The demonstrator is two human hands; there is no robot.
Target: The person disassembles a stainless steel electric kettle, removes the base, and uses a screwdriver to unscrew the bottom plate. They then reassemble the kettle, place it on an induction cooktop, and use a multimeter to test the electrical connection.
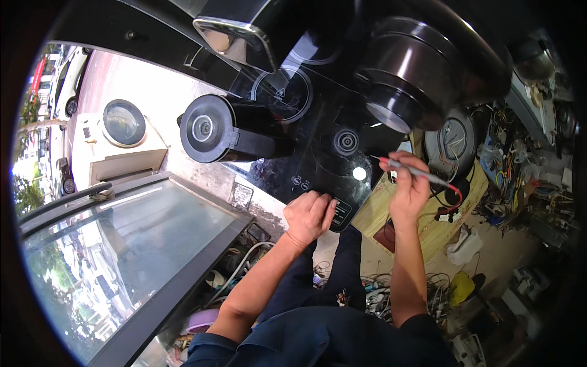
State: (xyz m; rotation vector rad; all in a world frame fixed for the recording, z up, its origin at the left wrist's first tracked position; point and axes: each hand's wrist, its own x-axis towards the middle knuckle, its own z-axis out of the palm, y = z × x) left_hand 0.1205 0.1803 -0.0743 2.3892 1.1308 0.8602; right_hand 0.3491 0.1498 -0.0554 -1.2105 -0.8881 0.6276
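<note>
My right hand (408, 186) is closed around a grey and red test probe (422, 172). The probe's thin tip points left over a black glass cooktop (324, 162), and its red lead hangs off to the right. By the cooktop's near edge, my left hand (310, 216) is closed, its fingers curled at the glass. Whatever it may hold is hidden by the fingers. A black lidded pitcher-like appliance (208, 129) leans in from the left. Over the far right looms a large dark cylindrical appliance (403, 73), its lower end near the glass.
A yellowish wooden board (422, 238) with a round appliance base (451, 144) and wires lies at right. Glass-topped frame (134, 232) stands at left, below a white washing machine (125, 137). Tangled cables (397, 293) cover the floor. Small parts pile up along the far right.
</note>
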